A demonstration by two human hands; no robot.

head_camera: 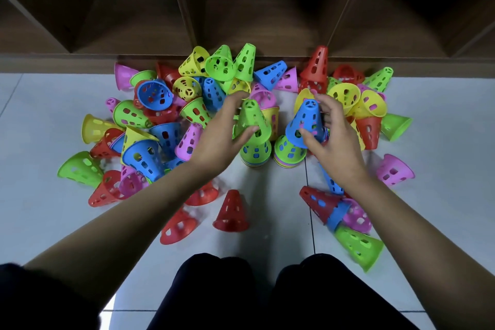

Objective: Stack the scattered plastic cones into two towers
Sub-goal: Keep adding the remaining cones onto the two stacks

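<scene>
Head view, looking down past the knees [241, 289] at a tiled floor [267, 244].

- Two short towers stood side by side at centre, close but apart: left tower [255, 155] and right tower [288, 155]. Each showed a green outer cone with coloured rims banded at its foot. They sat in the gap between the two heaps, probably so that either hand could feed its own stack without crossing over.
- Left hand [219, 131] gripped a green cone [253, 120], narrow end up, directly over the left tower. The thumb lay on the cone's lower front and the fingers curled round behind its top. Whether its rim was seated on the stack I could not tell.
- Right hand [337, 139] gripped a blue cone [305, 123] the same way over the right tower, thumb across the front near the rim and fingers wrapped behind the tip. The cone tilted slightly left.
- Each cone was held upright by its sides. My reading is that this left the open base clear to slip over the cone below.
- Both forearms reached forward and converged toward the middle, wrists roughly level, palms turned inward to face one another.
- Loose cones [150, 115] lay heaped left and right of the towers, most on their sides, some nested, up against the foot of a wooden shelf unit [254, 16]. One red cone [231, 211] stood upright alone, nearer the knees.
- Judgement: early going, as far more cones lay loose than stacked.
</scene>
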